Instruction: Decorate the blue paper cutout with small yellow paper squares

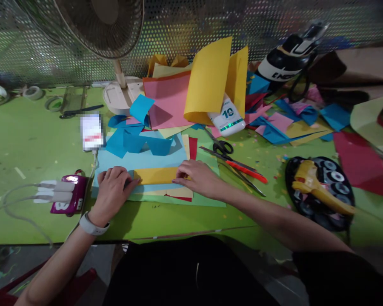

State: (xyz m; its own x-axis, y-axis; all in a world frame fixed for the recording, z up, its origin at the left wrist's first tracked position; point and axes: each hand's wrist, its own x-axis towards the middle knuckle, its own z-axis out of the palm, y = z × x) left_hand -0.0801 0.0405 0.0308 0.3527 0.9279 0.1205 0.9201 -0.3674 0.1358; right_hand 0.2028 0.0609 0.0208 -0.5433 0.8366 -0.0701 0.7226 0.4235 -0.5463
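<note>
A folded strip of yellow paper (156, 175) lies flat across a light blue sheet (115, 161). My left hand (115, 187) pinches its left end, fingers curled, with a white watch on the wrist. At the other end, my right hand (196, 178) has thumb and fingers closed on the strip. Beneath the blue sheet spread green, cream and red sheets. Just above the strip sit bent pieces of blue paper (135, 142). Scissors (222, 147) and a red-handled cutter (247, 171) rest to the right of my right hand.
Left are a phone (92, 131) on a cable and a purple power bank (68, 195). A fan (118, 85) stands behind. Further right are a rolled yellow sheet (209, 80), a white bottle (228, 117), paper scraps, a black bottle (284, 61) and a yellow glue gun (322, 187) on a black tray.
</note>
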